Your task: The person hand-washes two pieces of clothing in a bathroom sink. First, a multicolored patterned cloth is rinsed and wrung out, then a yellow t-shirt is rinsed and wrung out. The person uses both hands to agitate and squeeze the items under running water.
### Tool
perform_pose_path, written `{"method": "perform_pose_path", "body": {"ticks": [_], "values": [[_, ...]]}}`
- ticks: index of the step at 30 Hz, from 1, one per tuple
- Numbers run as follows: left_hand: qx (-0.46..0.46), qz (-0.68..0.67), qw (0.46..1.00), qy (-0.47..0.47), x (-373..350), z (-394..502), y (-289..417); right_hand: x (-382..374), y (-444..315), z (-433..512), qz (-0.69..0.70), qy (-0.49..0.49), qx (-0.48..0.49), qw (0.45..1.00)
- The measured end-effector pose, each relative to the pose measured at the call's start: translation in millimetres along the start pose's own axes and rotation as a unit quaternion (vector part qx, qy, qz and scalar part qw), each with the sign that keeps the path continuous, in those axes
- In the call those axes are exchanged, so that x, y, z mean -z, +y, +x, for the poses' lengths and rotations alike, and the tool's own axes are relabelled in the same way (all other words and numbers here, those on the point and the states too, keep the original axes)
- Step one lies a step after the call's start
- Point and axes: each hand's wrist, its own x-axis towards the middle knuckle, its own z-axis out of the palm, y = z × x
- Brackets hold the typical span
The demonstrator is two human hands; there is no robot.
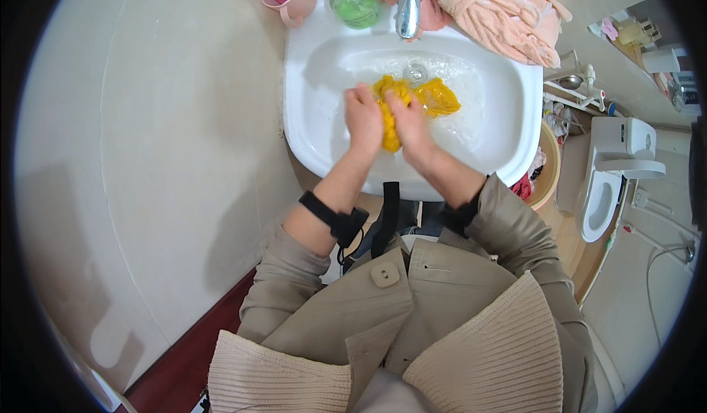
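A wet yellow cloth (390, 128) is bunched between my two hands over the white washbasin (309, 151). My left hand (364, 117) grips its left side, and my right hand (407, 116) grips it from the right with the fingers curled over it. Part of the cloth spreads to the right of my hands in shallow water, just below the metal drain (415, 73). The chrome faucet (409, 12) stands at the basin's back edge, above the drain. Whether water runs from it cannot be made out.
On the basin's back ledge are a pink mug (295, 7), a pump bottle of green liquid (356, 9) and a peach towel (497, 15). A tub with clothes (547, 164) stands right of the basin, near a toilet (602, 203). A tiled wall (182, 109) rises close on the left.
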Motion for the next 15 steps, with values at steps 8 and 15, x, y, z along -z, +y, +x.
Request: {"method": "perform_pose_path", "body": {"ticks": [8, 15], "values": [[0.013, 0.013, 1.000, 0.023, -3, 5, 9, 8, 2, 17, 0.105, -0.032, 0.004, 0.994], [0.026, 0.024, 0.990, -0.138, -17, -9, 3, 15, 1, 25, 0.094, 0.024, 0.106, 0.990]]}}
